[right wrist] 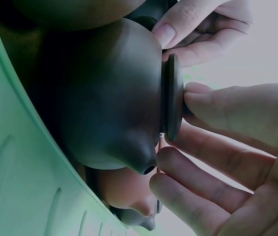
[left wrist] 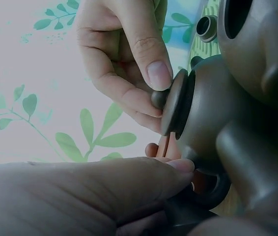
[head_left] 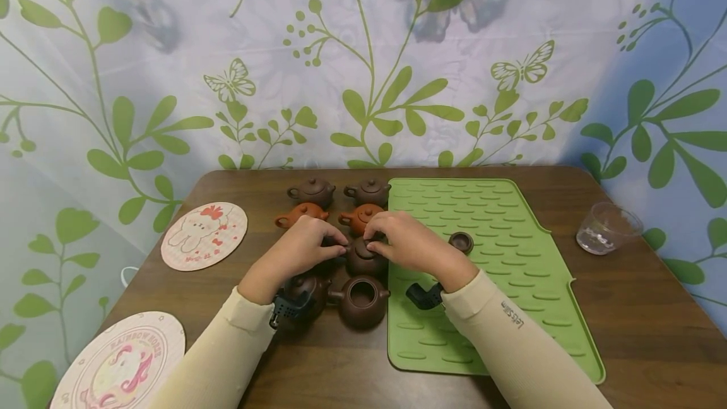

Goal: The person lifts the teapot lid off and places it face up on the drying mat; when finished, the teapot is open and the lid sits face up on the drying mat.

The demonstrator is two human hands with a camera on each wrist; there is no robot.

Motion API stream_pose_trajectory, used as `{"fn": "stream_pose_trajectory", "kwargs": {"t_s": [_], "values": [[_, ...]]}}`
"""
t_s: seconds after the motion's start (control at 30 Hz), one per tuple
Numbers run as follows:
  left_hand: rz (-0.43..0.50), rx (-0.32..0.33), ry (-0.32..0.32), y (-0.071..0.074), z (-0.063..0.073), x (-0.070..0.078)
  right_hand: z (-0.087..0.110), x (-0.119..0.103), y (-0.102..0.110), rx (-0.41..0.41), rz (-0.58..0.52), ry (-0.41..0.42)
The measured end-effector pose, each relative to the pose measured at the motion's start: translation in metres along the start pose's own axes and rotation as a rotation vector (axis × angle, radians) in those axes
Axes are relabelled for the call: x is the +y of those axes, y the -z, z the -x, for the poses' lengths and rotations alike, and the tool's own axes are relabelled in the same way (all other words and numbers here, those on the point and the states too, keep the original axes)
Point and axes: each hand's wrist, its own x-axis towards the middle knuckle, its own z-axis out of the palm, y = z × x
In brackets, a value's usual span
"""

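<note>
A dark brown teapot [head_left: 363,260] stands in the middle of the group, its spout to the right and its handle to the left. My left hand [head_left: 301,248] pinches the top of its handle [left wrist: 218,194] between thumb and fingers. With thumb and forefinger, my right hand [head_left: 406,242] grips the knob of the round lid [right wrist: 174,98]. The lid sits at the mouth with a thin gap under its rim in the wrist views. Beside it in front is a lidless brown teapot [head_left: 363,311]. Another brown teapot [head_left: 309,289] is partly hidden under my left wrist.
Two orange teapots, left [head_left: 301,212] and right [head_left: 360,218], stand behind my hands. Brown teapots, left [head_left: 313,190] and right [head_left: 369,192], stand farther back. A loose lid [head_left: 461,242] lies on the green mat [head_left: 494,207]. A clear cup [head_left: 604,232] is at right, round mats [head_left: 204,235] at left.
</note>
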Motion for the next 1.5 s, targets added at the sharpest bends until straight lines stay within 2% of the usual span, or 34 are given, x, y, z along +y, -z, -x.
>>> {"fn": "stream_pose_trajectory", "kwargs": {"t_s": [0.4, 0.7, 1.03, 1.23, 1.5], "values": [[-0.003, 0.0, 0.004, -0.001, 0.0, 0.0, 0.002, -0.001, 0.005, 0.025, -0.021, -0.059], [-0.002, 0.002, 0.006, -0.001, 0.0, 0.001, 0.004, -0.001, 0.009, 0.068, -0.045, -0.045], [-0.005, 0.006, 0.0, -0.001, 0.0, 0.001, 0.005, 0.0, 0.013, 0.107, -0.074, -0.068], [-0.001, 0.01, -0.009, -0.001, 0.0, 0.0, 0.007, 0.005, 0.018, 0.111, -0.11, -0.072], [0.008, 0.001, 0.002, -0.002, 0.001, 0.0, 0.011, 0.01, 0.022, 0.084, -0.065, -0.052]]}}
